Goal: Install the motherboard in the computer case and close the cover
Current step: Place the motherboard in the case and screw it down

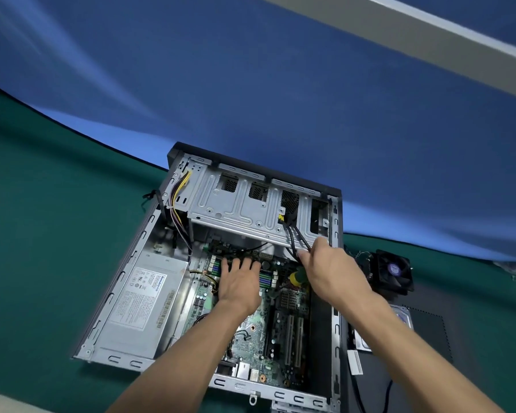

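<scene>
Viewing head cam: open computer case (336, 293) lies on green table (42, 234).
Motherboard (251, 323): inside case, right of power supply (137, 305).
Left hand (239, 286): fingers straight, pressing board's top edge.
Right hand (331, 271): pinching black cables (294, 236) under drive cage (245, 204); screwdriver (298, 278) handle beneath the palm.
Fan (392, 271): right of case.

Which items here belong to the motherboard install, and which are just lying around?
In use:
green motherboard
open grey metal computer case
yellow-green handled screwdriver in the right hand
left hand flat on the board
black side cover

Lying about:
black cooling fan
</scene>
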